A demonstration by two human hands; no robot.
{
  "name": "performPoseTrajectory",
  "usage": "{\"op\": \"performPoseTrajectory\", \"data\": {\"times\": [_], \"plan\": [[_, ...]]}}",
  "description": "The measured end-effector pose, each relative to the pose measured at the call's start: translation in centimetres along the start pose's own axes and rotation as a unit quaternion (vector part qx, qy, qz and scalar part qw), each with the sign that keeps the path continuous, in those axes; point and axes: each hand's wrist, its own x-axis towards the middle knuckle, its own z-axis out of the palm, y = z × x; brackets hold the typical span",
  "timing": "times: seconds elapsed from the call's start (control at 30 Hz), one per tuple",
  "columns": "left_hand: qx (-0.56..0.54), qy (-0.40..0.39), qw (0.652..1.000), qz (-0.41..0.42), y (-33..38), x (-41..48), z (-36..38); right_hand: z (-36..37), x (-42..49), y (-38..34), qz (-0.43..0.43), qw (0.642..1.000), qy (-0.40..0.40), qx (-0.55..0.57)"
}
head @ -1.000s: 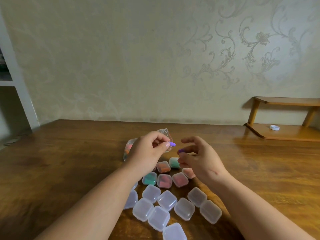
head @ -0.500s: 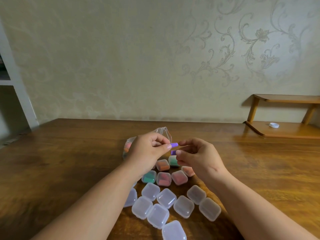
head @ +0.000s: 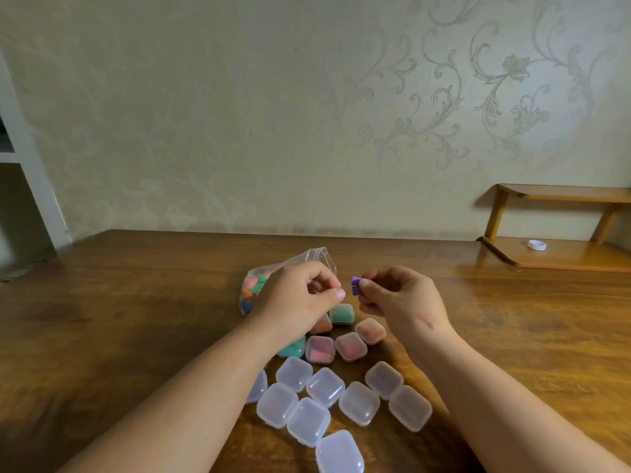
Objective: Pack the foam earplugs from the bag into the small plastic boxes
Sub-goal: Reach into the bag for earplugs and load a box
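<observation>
above the surface (head: 136,302), beside the bag (head: 254,285), the right hand (head: 403,302) pinches purple earplugs (head: 356,286) while the left hand (head: 297,300) sits curled with nothing visible in it; the pick looks done, and next an empty box (head: 324,387) from the near cluster likely needs opening.

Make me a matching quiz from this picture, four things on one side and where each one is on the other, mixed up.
1 purple earplugs
2 bag
3 white cap
4 empty boxes

A on the wooden shelf
B nearest the camera
C pinched in the right hand
D behind the left hand

Pairs: 1-C, 2-D, 3-A, 4-B
</observation>
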Motion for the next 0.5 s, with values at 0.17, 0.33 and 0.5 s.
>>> {"op": "performPoseTrajectory", "data": {"times": [0.17,0.33,0.5], "plan": [[0.14,-0.145,0.971,0.126,0.4,-0.7,0.1,-0.7,0.6,0.2,-0.003,1.0,0.016,-0.001],[0.19,-0.23,0.937,0.181,1.0,-0.8,0.6,-1.2,0.8,0.3,-0.006,1.0,0.03,-0.007],[0.227,-0.281,0.911,0.201,1.2,-1.0,1.0,-1.2,1.0,0.5,-0.008,0.999,0.032,-0.007]]}}
